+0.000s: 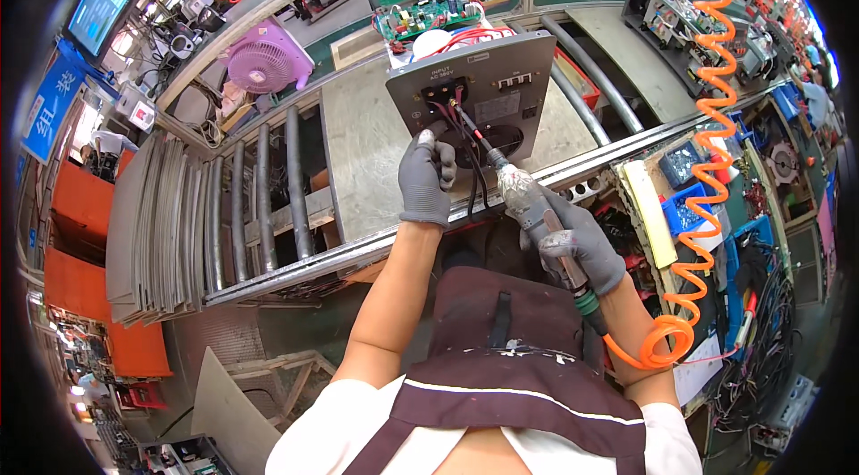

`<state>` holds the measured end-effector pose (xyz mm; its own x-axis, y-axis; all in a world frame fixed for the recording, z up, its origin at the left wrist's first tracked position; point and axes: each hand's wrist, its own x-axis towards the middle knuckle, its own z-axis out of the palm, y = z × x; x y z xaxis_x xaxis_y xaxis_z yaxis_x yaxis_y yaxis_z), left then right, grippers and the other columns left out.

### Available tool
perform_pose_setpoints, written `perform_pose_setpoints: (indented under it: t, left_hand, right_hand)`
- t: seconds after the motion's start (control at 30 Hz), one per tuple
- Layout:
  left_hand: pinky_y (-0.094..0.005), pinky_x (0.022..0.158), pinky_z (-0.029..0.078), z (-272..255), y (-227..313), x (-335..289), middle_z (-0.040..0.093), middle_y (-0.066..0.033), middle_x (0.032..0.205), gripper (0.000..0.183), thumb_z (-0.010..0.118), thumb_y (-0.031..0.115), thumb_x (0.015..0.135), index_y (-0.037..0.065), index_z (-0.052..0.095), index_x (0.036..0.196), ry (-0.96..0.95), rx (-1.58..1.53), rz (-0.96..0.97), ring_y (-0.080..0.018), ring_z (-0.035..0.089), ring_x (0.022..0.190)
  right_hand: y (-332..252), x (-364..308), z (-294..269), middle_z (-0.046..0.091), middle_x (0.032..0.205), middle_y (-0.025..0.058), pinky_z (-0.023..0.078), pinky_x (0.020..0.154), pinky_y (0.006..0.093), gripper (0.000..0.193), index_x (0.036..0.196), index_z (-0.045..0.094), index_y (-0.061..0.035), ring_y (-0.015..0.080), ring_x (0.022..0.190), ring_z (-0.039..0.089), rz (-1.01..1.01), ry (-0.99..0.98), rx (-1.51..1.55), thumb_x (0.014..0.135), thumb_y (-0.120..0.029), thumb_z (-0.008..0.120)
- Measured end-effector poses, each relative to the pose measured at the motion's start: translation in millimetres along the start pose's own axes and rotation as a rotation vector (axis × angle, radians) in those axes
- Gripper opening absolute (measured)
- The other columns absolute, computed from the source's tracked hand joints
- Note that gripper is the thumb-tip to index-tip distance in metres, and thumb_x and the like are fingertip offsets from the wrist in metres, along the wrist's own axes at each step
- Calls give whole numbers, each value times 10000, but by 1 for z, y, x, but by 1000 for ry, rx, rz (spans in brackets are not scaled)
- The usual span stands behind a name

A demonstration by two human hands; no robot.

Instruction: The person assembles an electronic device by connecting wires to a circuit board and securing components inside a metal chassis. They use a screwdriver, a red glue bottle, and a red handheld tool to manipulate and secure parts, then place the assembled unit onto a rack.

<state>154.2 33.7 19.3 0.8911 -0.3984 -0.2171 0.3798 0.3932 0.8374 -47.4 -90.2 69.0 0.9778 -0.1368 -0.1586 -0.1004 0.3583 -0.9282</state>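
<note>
In my right hand (582, 247), gloved in grey, is a pneumatic screwdriver (528, 202) with a tape-wrapped nose. Its bit slants up and left to the cable terminals on a dark grey metal panel (497, 81). My left hand (427, 178), also gloved, is closed beside those terminals at the panel's lower left. What its curled fingers hold, if anything, is hidden. Black cables (476, 175) hang from the terminals just right of that hand. Behind the panel sit a green circuit board (425, 19) and red wires (474, 38). An orange coiled air hose (707, 153) runs to the screwdriver.
The panel stands on a wooden board (362, 153) over a roller conveyor (295, 180). Flat grey sheets (157, 224) are stacked at the left, below a pink fan (264, 63). On the right, a side bench holds blue bins (684, 207) and a yellow strip (649, 211).
</note>
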Motion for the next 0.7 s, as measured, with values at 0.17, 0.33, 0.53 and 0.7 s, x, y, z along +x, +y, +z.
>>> perform_pose_setpoints:
  t: [0.17,0.33,0.53,0.7]
  left_hand:
    - [-221,330,268,1,0,1,476,-29,554,191,399,253,971,77,472,953,9,-12,25,-92,374,373]
    - [-215,324,268,1,0,3,488,-25,541,183,402,250,969,83,476,972,-42,54,20,-77,372,359]
    - [-208,337,267,18,8,4,494,-16,543,179,405,242,967,91,489,918,-90,149,28,-66,375,370]
    - [-209,342,269,18,9,7,493,-10,544,179,405,241,967,97,487,899,-146,134,49,-63,375,374]
  right_hand:
    - [-1,6,2,579,872,54,450,646,225,788,1320,413,0,108,702,559,36,7,24,613,-242,664]
    - [6,14,-3,593,770,60,423,416,179,853,1301,408,-12,74,475,522,33,-15,15,587,-371,707]
    - [3,16,-6,588,861,70,440,590,203,862,1333,381,9,103,667,548,59,-42,1,582,-289,679]
    - [5,12,-1,586,984,92,459,749,244,868,1348,375,21,136,801,570,-31,-21,-26,571,-221,675]
